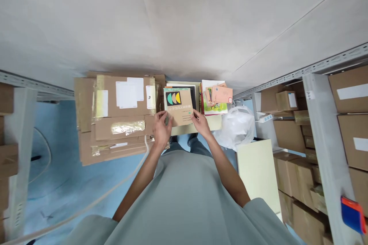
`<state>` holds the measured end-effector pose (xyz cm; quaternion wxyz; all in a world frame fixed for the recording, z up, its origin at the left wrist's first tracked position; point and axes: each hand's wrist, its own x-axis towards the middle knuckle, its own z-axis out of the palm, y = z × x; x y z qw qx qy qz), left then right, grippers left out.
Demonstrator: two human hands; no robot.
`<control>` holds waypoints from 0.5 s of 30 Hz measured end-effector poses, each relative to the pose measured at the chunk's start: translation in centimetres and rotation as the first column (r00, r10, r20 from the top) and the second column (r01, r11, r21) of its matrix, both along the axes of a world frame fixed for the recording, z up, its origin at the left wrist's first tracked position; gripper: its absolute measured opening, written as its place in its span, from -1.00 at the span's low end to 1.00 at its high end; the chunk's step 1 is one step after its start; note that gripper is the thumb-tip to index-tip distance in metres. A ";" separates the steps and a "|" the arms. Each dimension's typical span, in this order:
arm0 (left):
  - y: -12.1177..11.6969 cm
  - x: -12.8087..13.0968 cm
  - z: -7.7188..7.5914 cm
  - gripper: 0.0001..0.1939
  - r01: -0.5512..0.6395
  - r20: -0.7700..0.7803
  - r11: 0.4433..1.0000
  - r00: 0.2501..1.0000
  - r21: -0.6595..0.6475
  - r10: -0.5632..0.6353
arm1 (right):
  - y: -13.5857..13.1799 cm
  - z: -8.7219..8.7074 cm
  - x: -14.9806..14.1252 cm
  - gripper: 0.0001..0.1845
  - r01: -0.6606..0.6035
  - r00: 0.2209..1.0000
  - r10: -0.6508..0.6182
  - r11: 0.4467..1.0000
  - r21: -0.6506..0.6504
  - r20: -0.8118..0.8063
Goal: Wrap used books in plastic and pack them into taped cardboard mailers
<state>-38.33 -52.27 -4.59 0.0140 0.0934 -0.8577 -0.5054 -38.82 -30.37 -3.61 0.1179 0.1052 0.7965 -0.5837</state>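
Note:
A tan book [180,113] with a dark panel of green, cream and yellow half-round shapes is held up in front of me, cover facing up. My left hand [162,127] is closed at its lower left edge, thumb by the cover. On the right edge, my right hand [200,122] pinches it between thumb and fingers. Behind it, partly hidden, lie a dark book [197,97] and other books on a pale surface [214,122]. To the right sits a stack of books [212,109] with small pink booklets [222,95] on top.
Flattened cardboard boxes [120,113] are piled at the left. A white plastic bag [237,124] rests right of the books, near a pale panel [258,172]. Metal shelving [322,141] with cartons stands at the right. A pale hose or cable [115,183] crosses the blue floor.

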 end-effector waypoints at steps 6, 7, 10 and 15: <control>1.4 2.6 1.3 -0.60 0.076 -0.011 0.996 0.997 0.053 -0.075 | 1.1 0.8 4.0 -0.45 0.204 0.977 -0.205 0.979 0.024 0.060; 1.7 3.0 1.5 -0.58 0.086 0.002 0.994 0.996 0.071 -0.086 | 1.6 0.9 4.6 -0.50 0.238 0.968 -0.240 0.971 0.034 0.070; 2.5 3.9 2.0 -0.54 0.131 0.089 0.984 0.986 0.124 -0.143 | 3.4 1.6 6.8 -0.57 0.324 0.942 -0.325 0.946 0.024 0.079; 5.0 4.4 2.7 -0.44 0.276 0.207 0.943 0.927 0.184 -0.312 | 7.0 2.7 11.8 -0.53 0.443 0.895 -0.440 0.896 -0.026 0.074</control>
